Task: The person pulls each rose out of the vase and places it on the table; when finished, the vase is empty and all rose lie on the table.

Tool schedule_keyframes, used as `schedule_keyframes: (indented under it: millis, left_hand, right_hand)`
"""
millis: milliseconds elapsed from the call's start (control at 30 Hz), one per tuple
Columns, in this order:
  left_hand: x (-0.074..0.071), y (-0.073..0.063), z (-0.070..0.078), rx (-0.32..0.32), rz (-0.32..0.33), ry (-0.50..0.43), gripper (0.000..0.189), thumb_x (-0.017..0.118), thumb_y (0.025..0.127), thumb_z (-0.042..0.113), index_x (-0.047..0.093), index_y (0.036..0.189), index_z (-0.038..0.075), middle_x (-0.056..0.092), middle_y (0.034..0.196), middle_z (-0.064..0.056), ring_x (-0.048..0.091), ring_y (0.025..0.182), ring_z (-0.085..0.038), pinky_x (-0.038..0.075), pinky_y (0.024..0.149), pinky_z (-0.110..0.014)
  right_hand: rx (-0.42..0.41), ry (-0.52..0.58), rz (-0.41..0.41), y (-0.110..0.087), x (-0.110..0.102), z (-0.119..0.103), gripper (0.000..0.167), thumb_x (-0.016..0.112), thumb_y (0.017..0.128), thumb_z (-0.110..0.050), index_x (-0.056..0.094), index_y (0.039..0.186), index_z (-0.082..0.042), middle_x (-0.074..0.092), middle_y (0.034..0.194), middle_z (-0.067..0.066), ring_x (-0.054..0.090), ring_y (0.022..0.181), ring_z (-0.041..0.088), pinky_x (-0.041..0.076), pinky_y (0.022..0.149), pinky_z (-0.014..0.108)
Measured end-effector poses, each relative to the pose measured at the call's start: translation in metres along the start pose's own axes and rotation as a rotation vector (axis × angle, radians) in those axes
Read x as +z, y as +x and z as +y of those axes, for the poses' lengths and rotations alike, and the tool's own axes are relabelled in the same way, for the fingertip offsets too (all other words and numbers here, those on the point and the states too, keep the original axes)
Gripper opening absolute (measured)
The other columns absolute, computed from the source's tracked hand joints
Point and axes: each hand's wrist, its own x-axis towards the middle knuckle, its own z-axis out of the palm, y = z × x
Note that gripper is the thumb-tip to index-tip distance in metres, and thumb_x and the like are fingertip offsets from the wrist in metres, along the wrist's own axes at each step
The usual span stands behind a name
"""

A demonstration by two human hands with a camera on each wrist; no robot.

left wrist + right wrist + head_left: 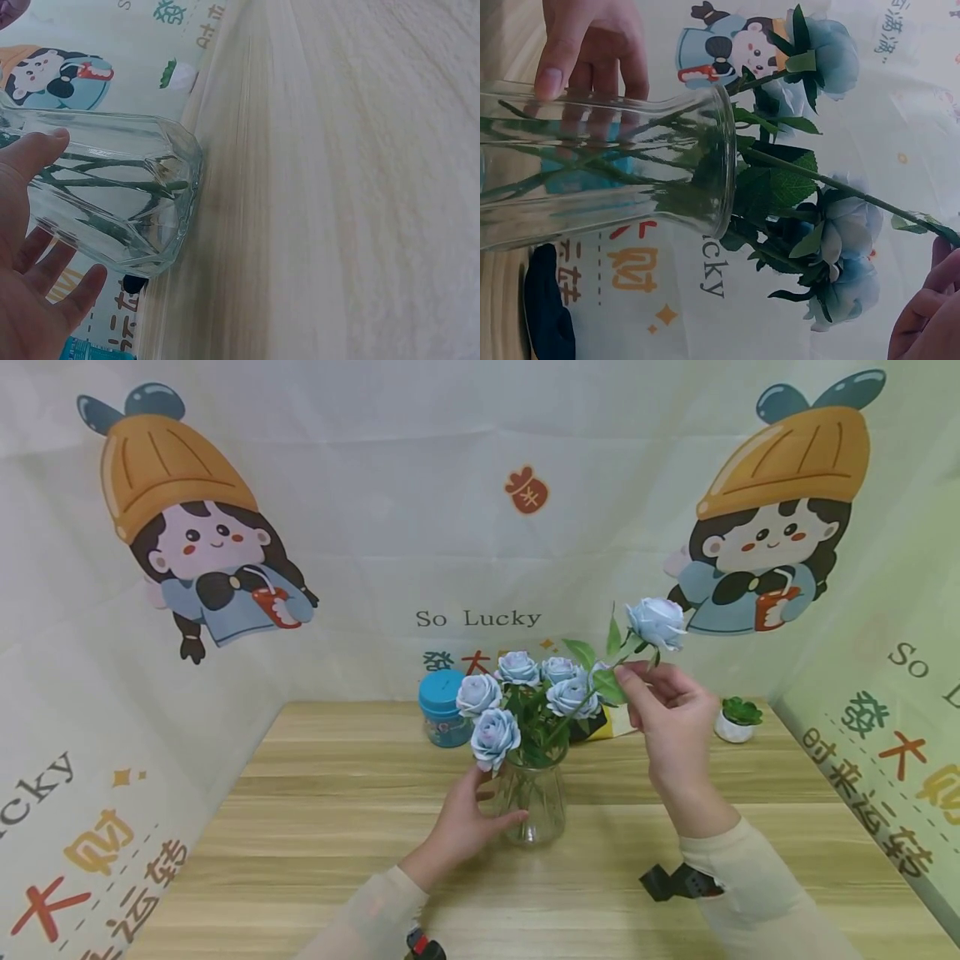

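A clear glass vase (546, 810) stands upright on the table, holding several light-blue roses (495, 739) with green leaves. My left hand (465, 822) holds the vase from its left side, thumb in front and fingers behind it. The left wrist view shows that thumb against the glass (154, 214), with stems crossing inside. At the upper right, my right hand (678, 722) pinches the stem of one more blue rose (656, 622) just below its bloom. In the right wrist view this rose's stem (840, 187) slants down into the vase mouth among the others.
Behind the vase to the left is a blue-lidded jar (442, 710). A black and yellow item (596, 727) lies behind the roses, partly hidden. Toward the back right sits a small potted succulent (738, 720). Printed cloth (360, 527) surrounds the wooden table (337, 810).
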Motion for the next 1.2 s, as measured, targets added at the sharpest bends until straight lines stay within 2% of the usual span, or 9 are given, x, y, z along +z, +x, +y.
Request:
schedule_keyframes:
  millis: [200,433,633,900,1200]
  left_hand:
    - [0.000,-0.001,0.002,-0.020,0.002,0.011,0.074,0.091,0.080,0.017,0.052,0.142,0.006,0.060,0.142,-0.014,0.057,0.132,-0.038,0.056,0.104,-0.052]
    - [-0.001,-0.001,0.004,-0.041,-0.008,0.002,0.075,0.091,0.080,0.017,0.051,0.143,0.007,0.059,0.145,-0.015,0.057,0.133,-0.038,0.055,0.105,-0.053]
    - [0.000,-0.001,0.004,-0.041,-0.002,0.011,0.075,0.090,0.080,0.016,0.051,0.143,0.007,0.059,0.144,-0.014,0.057,0.133,-0.037,0.055,0.105,-0.052]
    - [0.000,0.000,0.004,-0.020,0.000,0.019,0.075,0.090,0.080,0.014,0.050,0.144,0.007,0.059,0.144,-0.013,0.057,0.133,-0.035,0.055,0.105,-0.049]
    - [0.000,-0.001,0.004,-0.023,-0.001,0.013,0.075,0.090,0.080,0.015,0.050,0.144,0.007,0.058,0.144,-0.012,0.056,0.133,-0.034,0.055,0.105,-0.049]
  right_hand:
    - [-0.071,0.039,0.042,0.006,-0.003,-0.006,0.015,0.079,0.090,-0.006,0.074,0.094,0.008,0.076,0.075,0.000,0.044,0.043,0.008,0.039,0.042,0.017]
    - [-0.115,0.076,0.085,0.015,-0.011,-0.011,0.012,0.080,0.089,-0.006,0.075,0.093,0.005,0.076,0.077,0.002,0.046,0.045,0.009,0.039,0.043,0.017]
    - [-0.119,0.074,0.123,0.022,-0.019,-0.017,0.010,0.082,0.087,-0.006,0.077,0.092,0.001,0.077,0.078,0.003,0.047,0.044,0.009,0.040,0.042,0.017]
    - [-0.103,0.131,0.154,0.029,-0.035,-0.027,0.016,0.084,0.085,-0.003,0.074,0.091,0.009,0.077,0.076,0.005,0.047,0.042,0.010,0.039,0.041,0.016]
    - [-0.093,0.202,0.202,0.035,-0.063,-0.039,0.016,0.083,0.083,0.002,0.073,0.089,0.012,0.075,0.072,0.007,0.044,0.040,0.012,0.031,0.038,0.017]
